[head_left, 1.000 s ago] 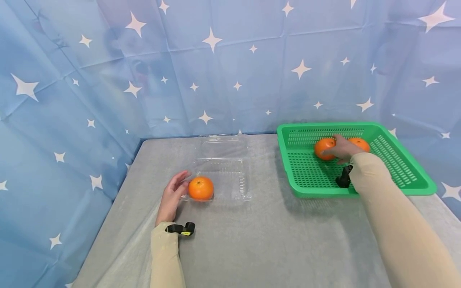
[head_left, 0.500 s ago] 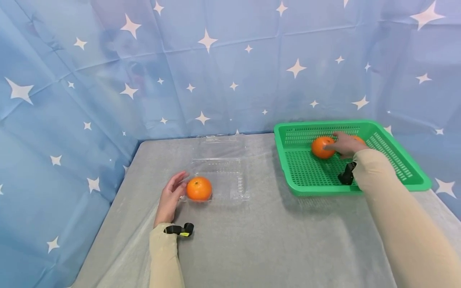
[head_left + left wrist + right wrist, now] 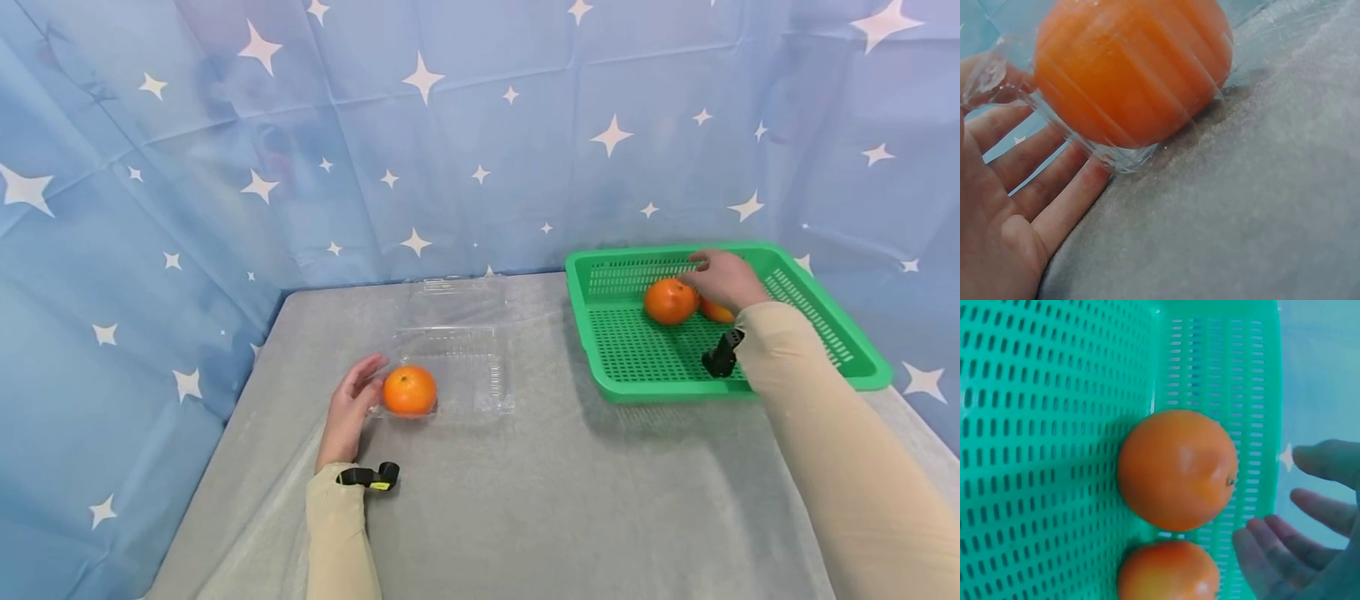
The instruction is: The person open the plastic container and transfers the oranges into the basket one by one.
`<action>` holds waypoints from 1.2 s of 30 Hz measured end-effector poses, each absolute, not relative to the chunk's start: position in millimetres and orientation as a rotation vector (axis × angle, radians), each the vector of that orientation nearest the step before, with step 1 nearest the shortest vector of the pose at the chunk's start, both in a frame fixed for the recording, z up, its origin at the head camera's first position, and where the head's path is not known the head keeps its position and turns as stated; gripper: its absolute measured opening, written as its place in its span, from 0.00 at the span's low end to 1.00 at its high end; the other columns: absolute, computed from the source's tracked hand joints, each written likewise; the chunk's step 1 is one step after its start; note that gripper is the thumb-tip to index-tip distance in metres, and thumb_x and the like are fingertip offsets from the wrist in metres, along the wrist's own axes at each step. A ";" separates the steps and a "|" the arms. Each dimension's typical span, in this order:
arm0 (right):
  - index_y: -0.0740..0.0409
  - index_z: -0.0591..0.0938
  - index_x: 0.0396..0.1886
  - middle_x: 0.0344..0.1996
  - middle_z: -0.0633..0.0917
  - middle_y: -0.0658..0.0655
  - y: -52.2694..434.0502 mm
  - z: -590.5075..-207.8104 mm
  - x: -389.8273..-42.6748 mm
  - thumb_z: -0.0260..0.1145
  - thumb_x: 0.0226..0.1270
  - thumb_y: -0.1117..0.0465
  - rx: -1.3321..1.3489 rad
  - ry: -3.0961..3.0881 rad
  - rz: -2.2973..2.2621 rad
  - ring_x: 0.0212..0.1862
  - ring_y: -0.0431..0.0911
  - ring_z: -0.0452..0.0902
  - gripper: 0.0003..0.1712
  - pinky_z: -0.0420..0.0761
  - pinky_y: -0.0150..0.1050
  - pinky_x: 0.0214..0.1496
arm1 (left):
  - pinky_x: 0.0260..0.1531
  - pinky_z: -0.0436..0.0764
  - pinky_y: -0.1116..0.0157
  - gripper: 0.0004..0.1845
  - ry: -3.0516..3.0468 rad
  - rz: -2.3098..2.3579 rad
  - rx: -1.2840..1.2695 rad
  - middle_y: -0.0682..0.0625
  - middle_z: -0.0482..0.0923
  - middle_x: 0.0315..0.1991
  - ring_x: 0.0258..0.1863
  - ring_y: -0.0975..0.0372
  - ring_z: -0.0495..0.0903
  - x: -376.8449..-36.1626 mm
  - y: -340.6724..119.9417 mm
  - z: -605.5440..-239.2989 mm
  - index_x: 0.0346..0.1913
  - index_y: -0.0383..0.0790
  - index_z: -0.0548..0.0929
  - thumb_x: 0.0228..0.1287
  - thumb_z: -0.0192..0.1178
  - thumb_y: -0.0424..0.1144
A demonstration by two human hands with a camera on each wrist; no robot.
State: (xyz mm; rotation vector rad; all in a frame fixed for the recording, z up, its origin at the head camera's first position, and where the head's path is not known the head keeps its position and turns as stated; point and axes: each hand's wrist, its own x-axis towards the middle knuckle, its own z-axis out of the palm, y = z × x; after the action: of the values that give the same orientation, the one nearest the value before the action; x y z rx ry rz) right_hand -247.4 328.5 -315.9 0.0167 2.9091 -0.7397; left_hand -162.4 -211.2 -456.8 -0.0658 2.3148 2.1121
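My left hand (image 3: 351,404) lies open on the table, and its straight fingers (image 3: 1063,206) touch the left corner of a clear plastic clamshell box (image 3: 480,375). One orange (image 3: 409,390) sits inside the box, seen close up as the orange (image 3: 1132,69) behind the box wall (image 3: 1116,159). My right hand (image 3: 723,279) hovers open over the green basket (image 3: 652,392), fingers (image 3: 1329,459) spread and apart from the fruit. Below it are a full orange (image 3: 670,301) and a second orange (image 3: 716,313), partly hidden. In the right wrist view both oranges (image 3: 1177,469) (image 3: 1169,572) lie against the basket wall (image 3: 1229,369).
The box's clear lid (image 3: 457,300) lies open toward the back. A grey cloth covers the table (image 3: 562,500). Blue star-printed fabric (image 3: 450,125) closes the back and left side. The basket stands at the table's back right corner.
My right hand has lifted off the left orange in the basket and moved toward the far rim, fingers spread. The left hand and the box have stayed put.
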 end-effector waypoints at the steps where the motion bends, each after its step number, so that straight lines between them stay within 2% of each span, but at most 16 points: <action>1: 0.69 0.59 0.63 0.56 0.64 0.75 326.8 -315.2 -247.3 0.50 0.63 0.43 0.027 2.924 -0.764 0.54 0.67 0.60 0.39 0.62 0.62 0.51 | 0.53 0.68 0.58 0.23 2.316 2.111 -0.069 0.58 0.67 0.57 0.55 0.63 0.68 -162.2 -211.0 -456.5 0.61 0.53 0.67 0.63 0.53 0.46; 10: 0.61 0.60 0.65 0.57 0.67 0.70 312.3 -305.3 -242.3 0.46 0.65 0.41 0.069 2.985 -0.950 0.52 0.64 0.64 0.36 0.65 0.60 0.47 | 0.53 0.68 0.57 0.24 2.329 2.107 -0.062 0.56 0.66 0.58 0.55 0.61 0.68 -161.3 -209.3 -454.9 0.62 0.52 0.66 0.63 0.53 0.46; 18: 0.57 0.66 0.61 0.48 0.75 0.65 296.5 -298.9 -239.9 0.47 0.66 0.46 -0.017 2.989 -1.033 0.43 0.57 0.74 0.29 0.72 0.50 0.40 | 0.53 0.68 0.58 0.22 2.297 2.125 -0.076 0.58 0.67 0.57 0.55 0.63 0.68 -163.8 -211.2 -457.8 0.60 0.54 0.67 0.62 0.53 0.46; 24: 0.54 0.66 0.62 0.48 0.75 0.61 282.6 -293.0 -236.0 0.47 0.66 0.46 -0.079 2.973 -1.049 0.43 0.53 0.75 0.28 0.73 0.47 0.40 | 0.52 0.69 0.60 0.22 2.290 2.135 -0.062 0.57 0.67 0.57 0.55 0.63 0.68 -162.6 -211.0 -455.6 0.60 0.53 0.67 0.63 0.53 0.44; 32: 0.51 0.68 0.60 0.46 0.77 0.58 262.0 -284.1 -226.8 0.49 0.64 0.43 -0.159 3.020 -1.059 0.41 0.50 0.75 0.28 0.72 0.48 0.41 | 0.51 0.70 0.61 0.23 2.280 2.149 -0.034 0.50 0.66 0.59 0.57 0.57 0.67 -154.1 -206.2 -436.8 0.62 0.44 0.65 0.64 0.51 0.39; 36: 0.49 0.68 0.60 0.46 0.77 0.56 254.6 -284.4 -220.8 0.49 0.64 0.42 -0.193 3.030 -1.054 0.40 0.48 0.74 0.28 0.72 0.48 0.40 | 0.51 0.70 0.61 0.23 2.282 2.143 -0.029 0.49 0.66 0.60 0.57 0.57 0.67 -153.3 -205.4 -435.3 0.63 0.43 0.64 0.65 0.51 0.39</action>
State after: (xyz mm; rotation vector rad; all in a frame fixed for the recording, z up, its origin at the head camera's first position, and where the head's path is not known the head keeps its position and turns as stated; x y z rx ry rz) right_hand -220.8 254.6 -284.4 -0.1929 3.0300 -1.0542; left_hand -153.3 -205.4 -435.3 -0.0291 2.2823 2.1431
